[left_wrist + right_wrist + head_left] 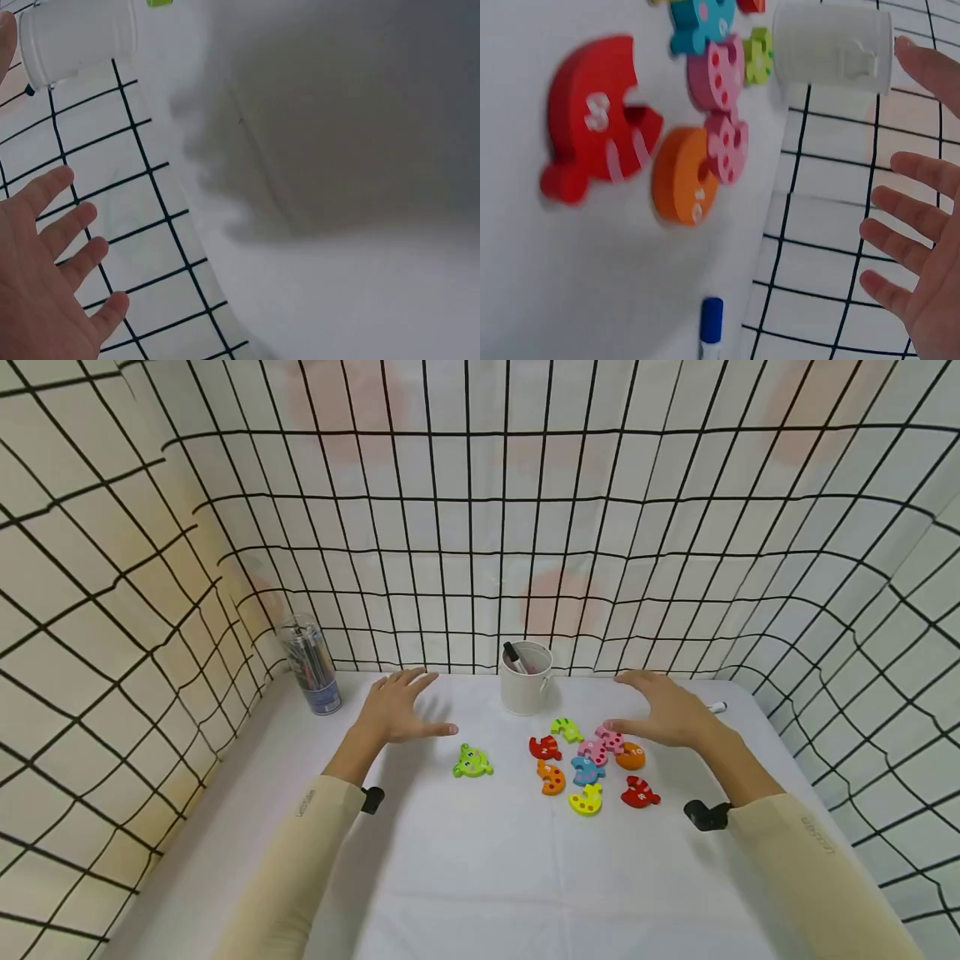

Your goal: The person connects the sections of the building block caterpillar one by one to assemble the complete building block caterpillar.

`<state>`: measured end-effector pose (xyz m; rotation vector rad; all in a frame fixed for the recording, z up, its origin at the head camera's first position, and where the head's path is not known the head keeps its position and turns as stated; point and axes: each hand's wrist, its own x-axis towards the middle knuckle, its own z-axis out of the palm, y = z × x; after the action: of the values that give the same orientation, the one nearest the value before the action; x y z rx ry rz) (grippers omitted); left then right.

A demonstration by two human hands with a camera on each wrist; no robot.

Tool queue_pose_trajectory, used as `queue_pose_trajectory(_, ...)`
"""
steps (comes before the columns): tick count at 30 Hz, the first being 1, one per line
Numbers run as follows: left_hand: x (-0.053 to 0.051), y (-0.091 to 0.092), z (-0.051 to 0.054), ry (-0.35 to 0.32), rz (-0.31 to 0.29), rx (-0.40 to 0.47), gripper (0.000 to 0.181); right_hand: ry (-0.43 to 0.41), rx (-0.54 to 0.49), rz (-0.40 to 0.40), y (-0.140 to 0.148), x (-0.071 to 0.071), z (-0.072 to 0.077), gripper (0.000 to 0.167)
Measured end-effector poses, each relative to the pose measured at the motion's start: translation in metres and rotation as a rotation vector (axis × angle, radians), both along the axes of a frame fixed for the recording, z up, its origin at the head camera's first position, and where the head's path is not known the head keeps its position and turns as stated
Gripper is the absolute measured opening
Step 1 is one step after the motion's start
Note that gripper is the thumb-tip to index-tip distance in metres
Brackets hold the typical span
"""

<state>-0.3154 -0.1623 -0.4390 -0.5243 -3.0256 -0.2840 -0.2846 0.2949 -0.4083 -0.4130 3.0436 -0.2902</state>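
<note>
My left hand (397,708) hovers over the left side of the table, fingers spread and holding nothing. Nearest to it lies a green animal-head piece (472,762). On the other side my right hand (663,710) is also spread and holds nothing, just above and beside a cluster of flat coloured pieces. Among these are pink pieces (716,75), an orange piece (682,176), a red striped piece (592,120), a blue piece (587,771) and a yellow piece (587,800). Some carry printed numerals. In the left wrist view, the left hand's (45,277) fingers are straight and apart.
A white bucket (525,693) with a black-capped marker (514,657) in it stands at the back middle. A clear jar of pens (313,668) is at the back left. Past the right hand lies a blue-capped marker (711,322). Black-gridded cloth walls (480,527) surround the white table.
</note>
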Motion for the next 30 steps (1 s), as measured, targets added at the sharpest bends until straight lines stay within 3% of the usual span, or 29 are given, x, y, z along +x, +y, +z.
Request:
queue_pose_trajectory(7,0.017,0.008,-0.019,0.004,-0.04,0.096,0.101,-0.046,-0.153,-0.015,-0.019,0.025,-0.017,0.078)
queue_pose_trajectory(14,0.031,0.026,-0.037,-0.078,-0.059,0.22,0.068,-0.035,-0.286,0.028,-0.037,0.036,-0.05,0.067)
queue_pose_trajectory(21,0.041,0.048,-0.053,-0.162,-0.109,0.392,0.058,-0.071,-0.378,-0.027,-0.064,0.034,-0.07,0.061)
queue_pose_trajectory(30,0.046,0.051,-0.071,-0.185,-0.104,0.52,0.048,-0.096,-0.334,-0.104,-0.1,0.024,-0.082,0.062)
